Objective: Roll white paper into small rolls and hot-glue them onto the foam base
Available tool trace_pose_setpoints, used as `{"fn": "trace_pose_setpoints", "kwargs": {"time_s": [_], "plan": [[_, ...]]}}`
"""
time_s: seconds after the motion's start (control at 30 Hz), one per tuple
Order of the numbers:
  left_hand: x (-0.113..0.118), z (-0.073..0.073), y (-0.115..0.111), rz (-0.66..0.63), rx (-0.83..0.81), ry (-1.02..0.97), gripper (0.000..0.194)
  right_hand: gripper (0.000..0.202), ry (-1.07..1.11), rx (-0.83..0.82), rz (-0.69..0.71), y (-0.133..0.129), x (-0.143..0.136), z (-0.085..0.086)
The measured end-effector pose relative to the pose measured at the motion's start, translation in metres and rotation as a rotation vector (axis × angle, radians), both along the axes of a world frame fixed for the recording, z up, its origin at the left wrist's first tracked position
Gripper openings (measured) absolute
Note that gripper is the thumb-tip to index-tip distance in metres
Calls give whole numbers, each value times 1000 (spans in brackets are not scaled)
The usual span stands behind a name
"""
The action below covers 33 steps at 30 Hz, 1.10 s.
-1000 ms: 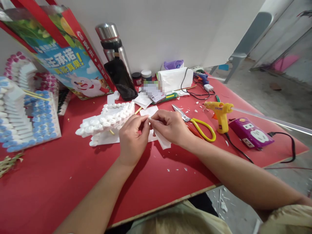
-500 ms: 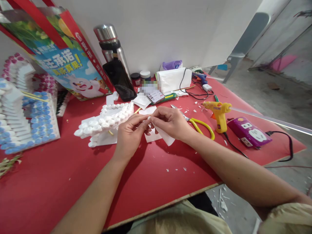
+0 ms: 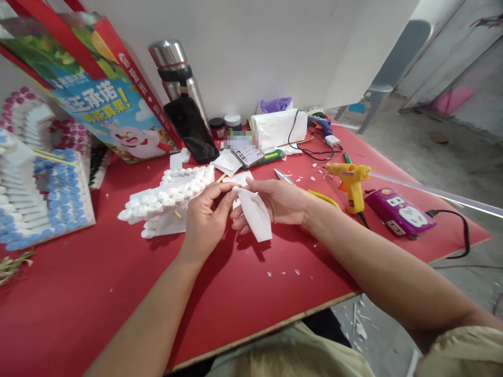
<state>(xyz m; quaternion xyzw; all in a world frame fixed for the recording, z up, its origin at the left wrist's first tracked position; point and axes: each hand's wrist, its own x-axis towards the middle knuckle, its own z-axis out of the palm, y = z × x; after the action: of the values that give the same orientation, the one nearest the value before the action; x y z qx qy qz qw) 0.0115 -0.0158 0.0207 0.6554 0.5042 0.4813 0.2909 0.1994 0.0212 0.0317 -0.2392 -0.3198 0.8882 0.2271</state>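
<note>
My left hand pinches the twisted upper end of a white paper strip between thumb and fingertips. The loose end of the strip widens and hangs toward me. Behind and under it lies my right hand, palm turned up, with its fingers stretched out and not closed on the paper. Just left of my hands stands a white craft piece covered with rows of small white padded knobs. Scissors with yellow handles lie partly hidden behind my right wrist.
A yellow glue gun and a purple power socket are at the right. Behind stand a steel flask, a black phone and a printed bag. Blue-and-white craft pieces stand at the left. Paper scraps dot the red table.
My right hand has let go of its pinch and turned palm up with fingers spread out. The paper strip now shows more fully, its upper end still in my left fingers.
</note>
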Motion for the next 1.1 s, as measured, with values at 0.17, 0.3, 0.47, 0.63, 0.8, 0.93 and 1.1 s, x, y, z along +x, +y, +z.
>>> {"fn": "trace_pose_setpoints", "kwargs": {"time_s": [0.17, 0.3, 0.47, 0.63, 0.8, 0.93, 1.1], "plan": [[2, 3, -2, -26, -11, 46, 16, 17, 71, 54, -55, -4, -3, -3], [5, 3, -3, -39, -50, 6, 17, 21, -169, 361, -162, -6, -7, -1], [8, 3, -5, 5, -59, -22, 13, 40, -709, 1058, -350, -12, -11, -2], [10, 1, -6, 40, -46, -38, 13, 34, -963, 1431, -487, -20, -15, -2], [7, 2, -4, 4, -38, -24, 15, 42, -504, 645, -292, -13, -13, 1], [4, 2, -3, 0, 21, 57, 15, 45, -175, 25, -167, -4, -7, 3], [3, 0, -3, -23, 14, 49, 16, 22, 22, -83, -92, -2, -2, -1]]}}
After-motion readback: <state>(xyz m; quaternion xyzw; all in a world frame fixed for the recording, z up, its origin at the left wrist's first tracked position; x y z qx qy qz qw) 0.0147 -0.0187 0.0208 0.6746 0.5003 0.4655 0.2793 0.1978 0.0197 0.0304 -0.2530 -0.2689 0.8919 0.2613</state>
